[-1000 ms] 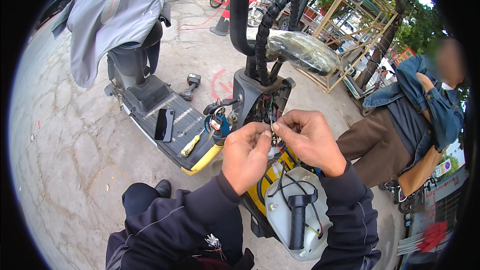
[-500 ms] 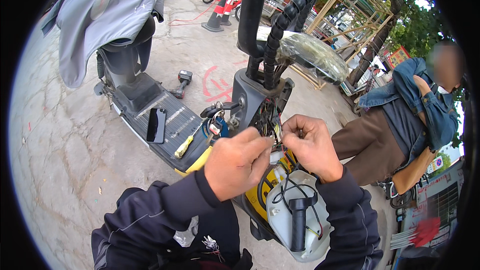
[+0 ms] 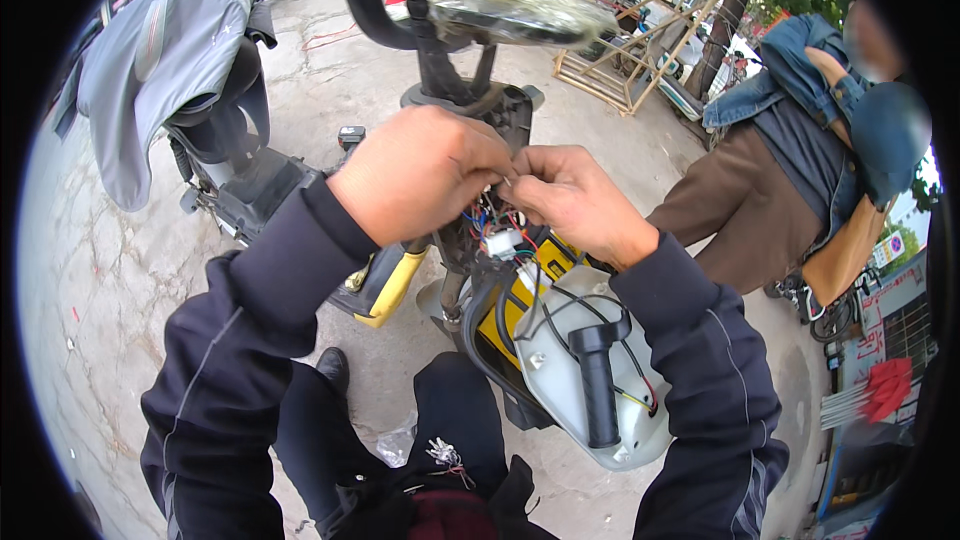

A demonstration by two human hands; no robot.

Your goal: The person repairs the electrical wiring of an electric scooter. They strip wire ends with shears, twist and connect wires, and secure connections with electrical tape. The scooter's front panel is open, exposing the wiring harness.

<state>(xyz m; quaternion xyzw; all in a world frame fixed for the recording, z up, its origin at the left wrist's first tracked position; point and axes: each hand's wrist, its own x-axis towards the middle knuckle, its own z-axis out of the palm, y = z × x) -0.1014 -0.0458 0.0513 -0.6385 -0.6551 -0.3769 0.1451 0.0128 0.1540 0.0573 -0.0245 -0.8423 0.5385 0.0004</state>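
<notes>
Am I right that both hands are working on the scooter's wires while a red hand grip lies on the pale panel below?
Nearly. The head view shows the left hand and right hand at the wires, but the hand grip on the pale panel is black, not red.

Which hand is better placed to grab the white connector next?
Probably right: the right hand pinches wires just above the white connector, fingertips pointing at it. The left hand sits farther up-left.

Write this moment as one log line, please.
left hand: pinching thin coloured scooter wires | right hand: pinching same wires | below: white plastic connector, detached grey panel with black handlebar grip | seated person at right
</notes>
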